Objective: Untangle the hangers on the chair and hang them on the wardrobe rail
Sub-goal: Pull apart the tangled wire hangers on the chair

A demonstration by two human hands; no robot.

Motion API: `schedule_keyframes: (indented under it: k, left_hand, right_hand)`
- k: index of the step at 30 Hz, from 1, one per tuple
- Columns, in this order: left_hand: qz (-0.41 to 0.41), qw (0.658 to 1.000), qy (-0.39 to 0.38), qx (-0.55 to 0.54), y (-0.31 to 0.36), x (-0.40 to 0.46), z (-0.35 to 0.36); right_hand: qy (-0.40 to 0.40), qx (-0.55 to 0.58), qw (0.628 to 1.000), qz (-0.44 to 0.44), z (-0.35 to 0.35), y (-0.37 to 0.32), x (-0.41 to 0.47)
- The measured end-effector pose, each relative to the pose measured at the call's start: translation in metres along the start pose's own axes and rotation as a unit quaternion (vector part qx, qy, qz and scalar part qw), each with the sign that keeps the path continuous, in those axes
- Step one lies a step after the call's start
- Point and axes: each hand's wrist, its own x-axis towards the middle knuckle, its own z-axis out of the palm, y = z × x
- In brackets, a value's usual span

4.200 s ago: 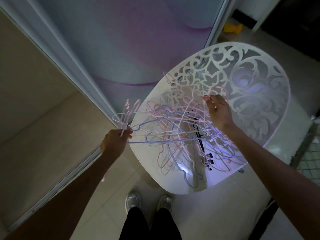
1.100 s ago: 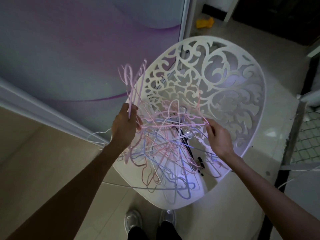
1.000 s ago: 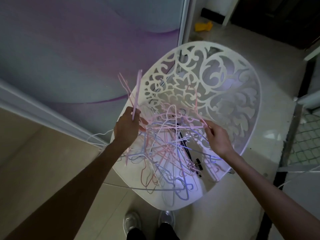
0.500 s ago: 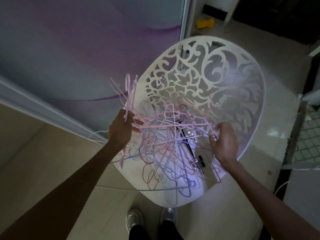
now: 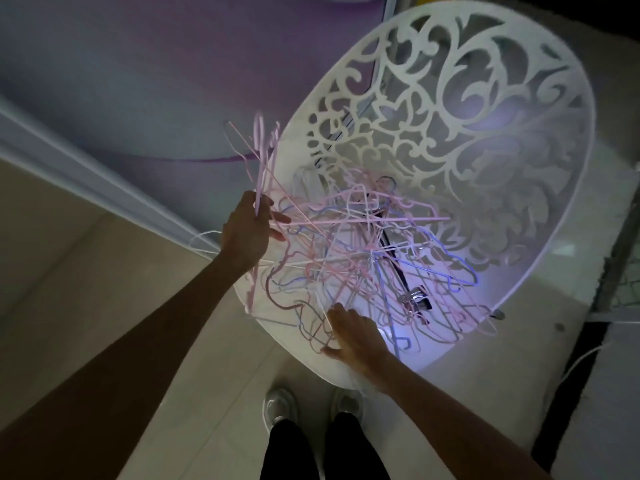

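Observation:
A tangle of thin pink, white and blue hangers (image 5: pixel 363 258) lies on the seat of a white chair (image 5: pixel 561 216) with a cut-out floral back. My left hand (image 5: pixel 247 230) grips a few pink hangers (image 5: pixel 259 157) by their necks at the chair's left edge; their hooks stick up past the hand. My right hand (image 5: pixel 353 336) lies on the front of the pile near the seat's front edge, fingers spread among the wires. Whether it holds one I cannot tell. A black clip hanger (image 5: pixel 412 292) lies in the pile.
A sliding wardrobe door (image 5: pixel 145 64) with a purple pattern stands behind and left of the chair, its track (image 5: pixel 86 168) running diagonally. Beige panel lies at left. My shoes (image 5: pixel 280 407) stand on the tiled floor under the chair's front. A white cable (image 5: pixel 581 362) lies at right.
My right hand has moved from the right side of the pile to its front edge. My left hand keeps its grip on the pink hangers at the chair's left edge.

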Motion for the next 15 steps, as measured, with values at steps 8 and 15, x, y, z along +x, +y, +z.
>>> schedule_keyframes:
  k: [8, 15]
  left_hand:
    - [0.006, 1.0, 0.013, 0.024, -0.019, -0.007, -0.01]
    - [0.017, 0.987, -0.022, 0.158, -0.028, -0.024, -0.027]
  right_hand:
    - [0.046, -0.013, 0.998, -0.035, 0.004, 0.007, 0.0]
    - [0.091, -0.05, 0.994, -0.03, -0.009, 0.004, -0.003]
